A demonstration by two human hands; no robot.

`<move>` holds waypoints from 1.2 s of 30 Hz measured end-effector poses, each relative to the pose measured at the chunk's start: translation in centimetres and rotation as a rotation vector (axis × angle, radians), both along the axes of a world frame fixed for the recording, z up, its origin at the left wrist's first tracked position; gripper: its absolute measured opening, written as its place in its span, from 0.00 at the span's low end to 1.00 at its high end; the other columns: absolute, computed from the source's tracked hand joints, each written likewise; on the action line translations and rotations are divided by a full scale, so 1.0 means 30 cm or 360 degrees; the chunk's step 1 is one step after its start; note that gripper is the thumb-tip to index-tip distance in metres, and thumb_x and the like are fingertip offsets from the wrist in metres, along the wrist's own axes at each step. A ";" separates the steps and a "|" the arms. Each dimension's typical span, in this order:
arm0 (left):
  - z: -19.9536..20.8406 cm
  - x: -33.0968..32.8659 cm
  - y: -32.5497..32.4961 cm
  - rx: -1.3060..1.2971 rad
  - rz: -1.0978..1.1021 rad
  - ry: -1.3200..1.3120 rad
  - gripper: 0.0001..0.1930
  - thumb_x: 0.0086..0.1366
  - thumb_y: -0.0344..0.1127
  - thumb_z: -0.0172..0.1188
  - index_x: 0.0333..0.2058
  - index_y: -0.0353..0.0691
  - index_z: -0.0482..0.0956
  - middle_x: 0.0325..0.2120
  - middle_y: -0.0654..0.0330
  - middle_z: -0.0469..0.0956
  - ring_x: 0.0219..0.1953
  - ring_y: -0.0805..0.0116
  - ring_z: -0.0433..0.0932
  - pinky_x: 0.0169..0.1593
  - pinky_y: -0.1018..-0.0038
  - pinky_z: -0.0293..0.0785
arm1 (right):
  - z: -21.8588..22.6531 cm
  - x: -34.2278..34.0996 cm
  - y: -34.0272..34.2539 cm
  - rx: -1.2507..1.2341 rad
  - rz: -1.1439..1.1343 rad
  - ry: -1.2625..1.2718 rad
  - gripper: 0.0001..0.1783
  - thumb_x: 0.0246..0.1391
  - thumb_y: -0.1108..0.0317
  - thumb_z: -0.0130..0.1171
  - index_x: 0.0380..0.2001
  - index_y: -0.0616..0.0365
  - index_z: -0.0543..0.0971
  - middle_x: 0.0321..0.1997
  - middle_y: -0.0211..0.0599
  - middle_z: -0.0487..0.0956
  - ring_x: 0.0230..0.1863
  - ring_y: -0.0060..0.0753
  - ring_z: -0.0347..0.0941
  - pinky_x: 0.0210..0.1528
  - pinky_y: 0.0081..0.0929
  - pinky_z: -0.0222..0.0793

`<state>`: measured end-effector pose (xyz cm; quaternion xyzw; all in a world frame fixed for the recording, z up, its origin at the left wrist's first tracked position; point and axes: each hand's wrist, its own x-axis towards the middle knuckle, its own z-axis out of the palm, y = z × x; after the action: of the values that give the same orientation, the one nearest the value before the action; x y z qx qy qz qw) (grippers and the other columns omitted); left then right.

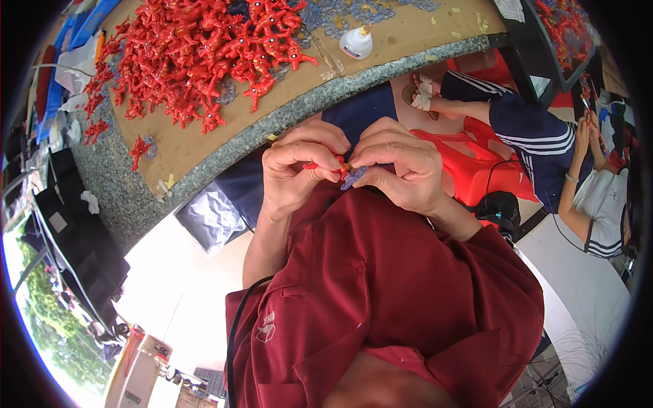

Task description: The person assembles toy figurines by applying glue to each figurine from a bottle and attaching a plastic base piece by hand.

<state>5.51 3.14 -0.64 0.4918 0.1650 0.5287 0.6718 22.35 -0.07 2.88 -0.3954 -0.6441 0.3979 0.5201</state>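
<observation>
Both my hands are raised in front of my chest, just off the table's near edge. Between thumb and fingers, my left hand (304, 163) pinches a small red plastic figure (336, 173), mostly covered by the fingertips. My right hand (401, 162) is closed on a translucent blue plastic piece (352, 179). The two parts touch each other; whether they are joined I cannot tell. Beyond my hands lies a big heap of similar red figures (183, 64), with more translucent blue pieces (333, 17) behind it. A white squeeze bottle (356, 43) stands upright right of the heap.
Cardboard (408, 39) covers much of the speckled stone table (112, 190). One red figure (139, 149) lies apart at the left. On the right sit a red plastic chair (490, 166), another person (544, 146) and a dark crate (564, 41) of red parts.
</observation>
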 end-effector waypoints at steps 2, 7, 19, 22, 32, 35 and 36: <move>0.014 0.002 0.000 0.0169 0.0079 0.0161 0.06 0.45 0.26 0.65 0.23 0.37 0.77 0.27 0.59 0.75 0.32 0.63 0.74 0.37 0.71 0.70 | -0.008 0.009 -0.001 -0.0008 0.0050 0.0049 0.14 0.30 0.76 0.67 0.26 0.61 0.78 0.27 0.35 0.77 0.31 0.34 0.72 0.35 0.27 0.66; 0.041 0.003 0.005 0.0222 0.0143 0.0308 0.06 0.44 0.25 0.65 0.23 0.37 0.78 0.26 0.60 0.75 0.32 0.65 0.74 0.37 0.72 0.70 | -0.036 0.019 0.011 -0.0036 0.0092 0.0138 0.12 0.32 0.76 0.67 0.26 0.61 0.78 0.27 0.35 0.78 0.31 0.34 0.72 0.35 0.26 0.66; 0.083 -0.095 -0.009 0.0062 0.0078 0.0313 0.09 0.46 0.22 0.64 0.29 0.34 0.78 0.31 0.56 0.75 0.33 0.68 0.73 0.36 0.75 0.71 | -0.015 -0.048 0.044 -0.0139 0.0313 0.0378 0.15 0.31 0.79 0.65 0.29 0.66 0.77 0.31 0.39 0.78 0.35 0.34 0.70 0.37 0.25 0.65; 0.145 -0.231 -0.010 -0.0009 0.0436 0.0414 0.15 0.43 0.20 0.65 0.33 0.30 0.75 0.33 0.53 0.75 0.37 0.67 0.74 0.39 0.74 0.71 | -0.020 -0.039 0.052 -0.0159 0.0170 0.0247 0.18 0.32 0.78 0.65 0.33 0.67 0.76 0.35 0.40 0.77 0.36 0.32 0.69 0.37 0.24 0.64; 0.128 -0.838 0.198 -0.0074 0.2016 0.2255 0.13 0.50 0.30 0.63 0.36 0.34 0.79 0.26 0.59 0.79 0.29 0.77 0.76 0.36 0.81 0.70 | -0.043 0.081 0.106 -0.0347 -0.0534 0.0036 0.08 0.53 0.77 0.51 0.36 0.68 0.75 0.39 0.39 0.74 0.40 0.25 0.69 0.40 0.17 0.65; 0.091 -0.890 0.277 0.0026 0.2099 0.2413 0.15 0.50 0.32 0.64 0.38 0.35 0.78 0.27 0.57 0.79 0.28 0.75 0.76 0.36 0.79 0.70 | -0.038 0.089 0.107 -0.0340 -0.0576 -0.0092 0.08 0.53 0.77 0.51 0.36 0.68 0.75 0.39 0.38 0.74 0.40 0.22 0.68 0.37 0.16 0.65; 0.086 -0.901 0.299 0.0014 0.2097 0.2348 0.16 0.50 0.34 0.64 0.39 0.36 0.78 0.26 0.56 0.79 0.29 0.73 0.77 0.37 0.77 0.70 | -0.044 0.094 0.107 -0.0333 -0.0569 -0.0092 0.08 0.53 0.77 0.51 0.36 0.68 0.75 0.39 0.38 0.74 0.40 0.22 0.68 0.37 0.16 0.65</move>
<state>-21.51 12.11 1.96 0.5103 0.7811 0.3585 -0.0297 25.17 3.15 1.57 -0.5665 -0.5334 0.3526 0.5198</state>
